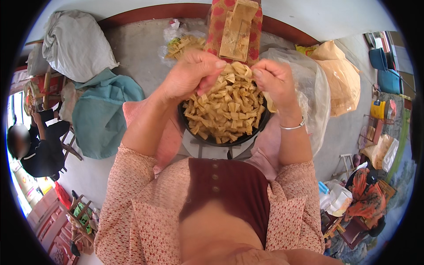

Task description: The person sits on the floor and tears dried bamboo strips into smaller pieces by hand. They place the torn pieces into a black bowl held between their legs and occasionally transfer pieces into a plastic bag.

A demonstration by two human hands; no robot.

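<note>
My left hand [198, 71] and my right hand [275, 78] are raised over a round dark basin [228, 144] heaped with short folded or knotted pale-yellow strips [228, 112]. Between my hands a pale-yellow strip [240, 70] is stretched; the fingertips of both hands pinch it at its two sides. A loose end of it hangs below my right hand. Just beyond the basin a wooden block with a raised piece [236, 39] rests on a red-spotted cloth [215, 29]. What the strips are made of I cannot tell.
Beyond my left hand lies a bundle of yellow strips [185, 44] in thin plastic. A teal cloth [102, 116] and a white sack [78, 46] are at the left; clear plastic sheeting [311, 79] and a tan bag [341, 79] at the right. A person [43, 145] sits far left.
</note>
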